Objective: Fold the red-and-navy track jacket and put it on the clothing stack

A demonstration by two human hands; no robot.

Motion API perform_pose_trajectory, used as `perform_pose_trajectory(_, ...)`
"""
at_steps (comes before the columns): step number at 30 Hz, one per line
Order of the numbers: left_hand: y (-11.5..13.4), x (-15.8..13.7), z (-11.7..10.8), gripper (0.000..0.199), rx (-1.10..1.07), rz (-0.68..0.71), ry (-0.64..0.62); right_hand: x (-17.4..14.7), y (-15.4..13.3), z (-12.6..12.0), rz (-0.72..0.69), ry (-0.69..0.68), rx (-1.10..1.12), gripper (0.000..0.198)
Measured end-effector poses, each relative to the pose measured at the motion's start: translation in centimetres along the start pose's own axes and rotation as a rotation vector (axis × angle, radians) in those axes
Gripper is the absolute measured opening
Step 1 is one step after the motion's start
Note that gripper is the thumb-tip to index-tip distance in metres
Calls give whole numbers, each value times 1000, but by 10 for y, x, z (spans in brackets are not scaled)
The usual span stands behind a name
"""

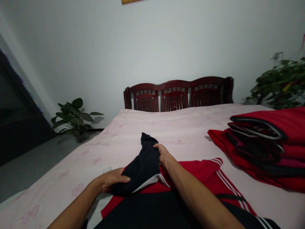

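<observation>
The red and black jacket [190, 184] lies spread on the bed [143, 127], only partly folded: its black sleeve [143, 165] is being turned over the body. A pile of folded garments [267, 143] lies at the right. The left hand [111, 181] grips the sleeve near the shoulder, fingers closed on the cloth. The right hand [163, 156] pinches its upper edge, arm stretched forward.
</observation>
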State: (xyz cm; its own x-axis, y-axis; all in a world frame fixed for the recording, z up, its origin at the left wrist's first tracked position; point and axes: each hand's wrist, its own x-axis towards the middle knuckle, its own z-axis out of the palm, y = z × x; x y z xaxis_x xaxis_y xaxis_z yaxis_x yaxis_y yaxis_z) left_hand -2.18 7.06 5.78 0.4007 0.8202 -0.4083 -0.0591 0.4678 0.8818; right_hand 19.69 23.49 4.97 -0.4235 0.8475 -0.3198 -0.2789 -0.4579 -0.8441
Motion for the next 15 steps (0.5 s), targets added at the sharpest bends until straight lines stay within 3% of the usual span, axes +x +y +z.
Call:
perform_pose_trajectory(5,4,-1,-12,52,155,-26,87,-74,-9,-42,-163,132,225,16)
perform_pose_trajectory(8,7,0,-14,50,251,-103,48,-115,11,-67,-39,137,210,16)
perform_pose_trajectory(11,11,1,-10,50,318,-167,-18,-126,28,-75,59,205,58,13)
perform_pose_trajectory(15,13,1,-5,47,445,-165,51,-112,16,-78,-135,346,20,17)
